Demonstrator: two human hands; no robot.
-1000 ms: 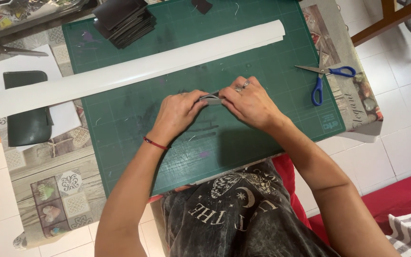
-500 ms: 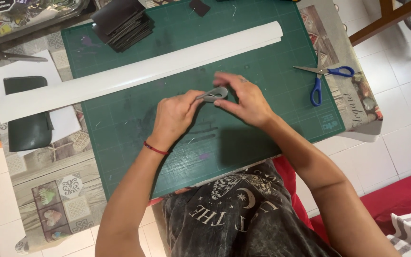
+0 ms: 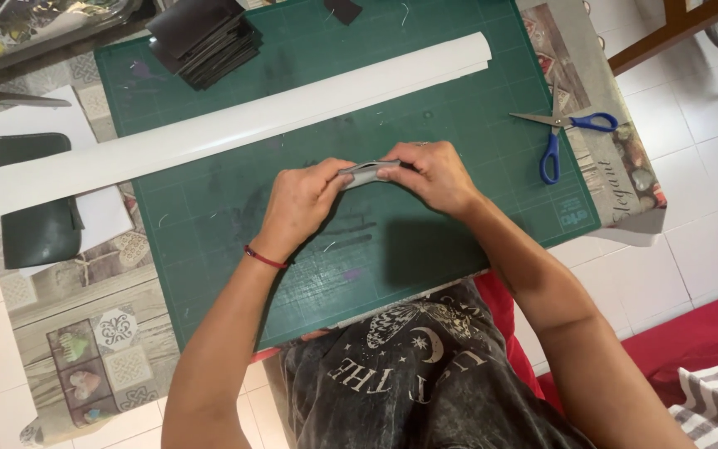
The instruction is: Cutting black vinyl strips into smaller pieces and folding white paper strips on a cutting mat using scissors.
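Both hands meet over the middle of the green cutting mat. The left hand and the right hand each keep a grip pinching one end of a small grey strip, held just above the mat. A long white roll lies beyond them, blue-handled scissors lie well to the right, and a stack of black pieces sits at the far corner.

- Cutting mat: dark green, pale grid lines.
- Long paper roll: white.
- Scissors: blue handles.
- Stacked squares: black.
- Wristband: red.
- Held strip: grey.
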